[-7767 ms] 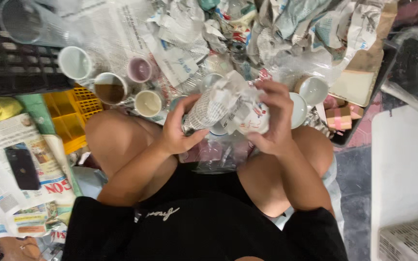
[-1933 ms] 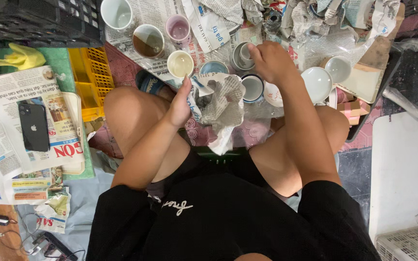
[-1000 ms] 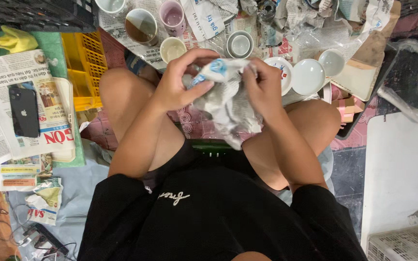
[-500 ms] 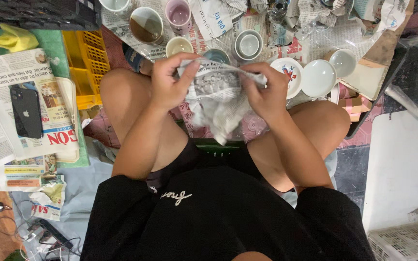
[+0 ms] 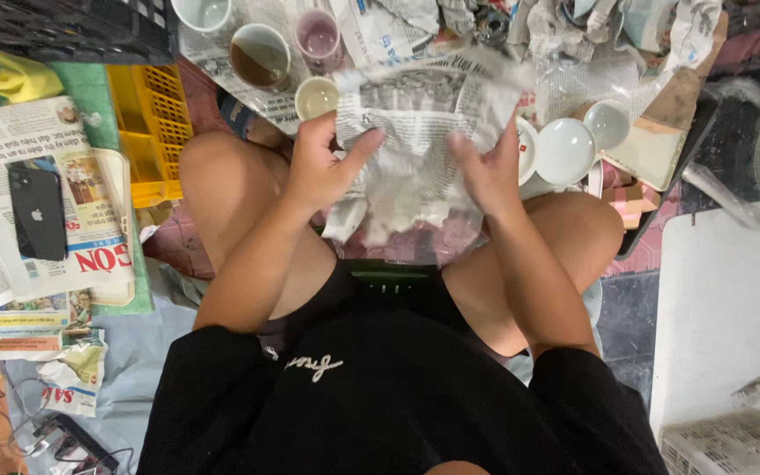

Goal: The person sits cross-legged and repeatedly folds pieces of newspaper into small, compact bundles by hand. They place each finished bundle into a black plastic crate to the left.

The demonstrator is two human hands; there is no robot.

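Holding a crumpled sheet of newspaper (image 5: 415, 149) between both hands, the person sat with bare knees wide apart, and the paper hung in front of the lap, above the floor. The left hand (image 5: 323, 167) pinched the paper's left edge with its thumb stretched across the front. The right hand (image 5: 485, 171) held the right edge with fingers loose and partly spread. I could not tell whether anything was wrapped inside.

To do this well, I think both hands had to pull gently and evenly, because thin paper tears fast. Keeping it flat and wide would help it fold around a round thing.

The paper was soft, wrinkly and grey with print. Just past its left edge stood a small cream cup (image 5: 317, 95), then a pink cup (image 5: 318, 37) and a cup with a brown inside (image 5: 259, 54). They looked smooth, hard and shiny. Near the right hand sat two pale round bowls (image 5: 566, 149), also glossy. A yellow plastic crate (image 5: 147, 123) with holes lay to the left, beside more newspaper and a black phone (image 5: 37, 213).
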